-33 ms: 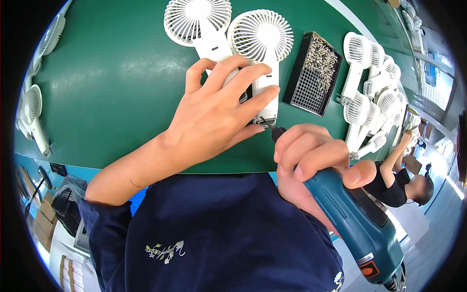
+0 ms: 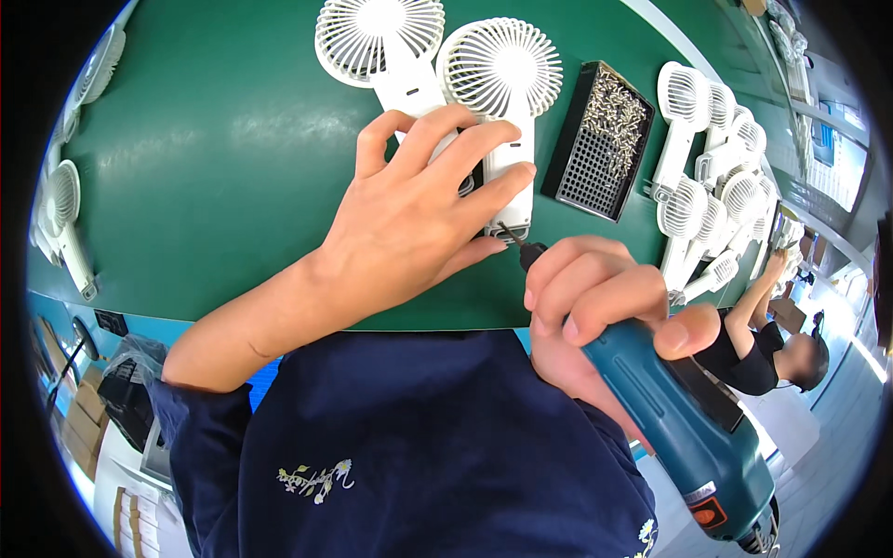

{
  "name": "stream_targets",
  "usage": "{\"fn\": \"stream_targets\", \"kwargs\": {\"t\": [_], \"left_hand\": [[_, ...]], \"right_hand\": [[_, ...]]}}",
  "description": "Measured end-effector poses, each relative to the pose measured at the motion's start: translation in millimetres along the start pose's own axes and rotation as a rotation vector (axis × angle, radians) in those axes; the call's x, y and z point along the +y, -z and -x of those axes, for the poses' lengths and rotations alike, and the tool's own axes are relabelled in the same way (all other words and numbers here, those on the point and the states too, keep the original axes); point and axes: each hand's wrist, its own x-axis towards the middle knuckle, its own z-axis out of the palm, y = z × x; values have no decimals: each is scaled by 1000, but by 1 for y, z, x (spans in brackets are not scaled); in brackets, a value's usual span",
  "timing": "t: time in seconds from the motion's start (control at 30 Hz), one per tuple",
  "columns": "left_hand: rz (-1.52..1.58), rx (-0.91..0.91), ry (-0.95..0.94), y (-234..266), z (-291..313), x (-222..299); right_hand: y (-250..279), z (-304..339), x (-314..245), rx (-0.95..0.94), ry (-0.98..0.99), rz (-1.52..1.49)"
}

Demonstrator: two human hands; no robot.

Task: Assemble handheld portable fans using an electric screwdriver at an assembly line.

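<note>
The white handheld fan point(image 2: 507, 102) lies flat on the green table point(image 2: 214, 158), with its round grille away from me and its handle pointing toward me. My left hand point(image 2: 419, 223) lies over this handle, the fingers spread apart and pressing it down to the table. My right hand point(image 2: 595, 307) is just beside the lower end of the handle; its fingers are wrapped tight around a teal electric screwdriver point(image 2: 679, 418), and the dark bit touches the bottom end of the handle. A second white fan point(image 2: 381, 42) lies just beside the first fan, on its left side, partly under my left fingers. On the right side of the fan stands a black tray point(image 2: 581, 177) with a grid of holes, and its far part is filled with small metal screws point(image 2: 614, 102). Further right from the tray, a group of more white fans point(image 2: 716, 167) lies near the table edge. Beyond that edge, another person point(image 2: 772, 353) in dark clothes is bending.
</note>
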Motion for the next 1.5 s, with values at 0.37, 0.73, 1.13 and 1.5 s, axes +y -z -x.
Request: {"fn": "stream_targets", "kwargs": {"t": [0.37,0.73,1.13,1.5], "left_hand": [[23,-14,-5,0,-2,1],[-22,-9,-17,-2,-7,4],[78,319,-163,-4,-6,10],[331,330,-148,-9,3,2]], "right_hand": [[59,-20,-21,148,205,33],[106,-25,-2,334,288,85],[50,-27,-27,263,181,-114],[13,-24,-18,236,-21,-305]]}}
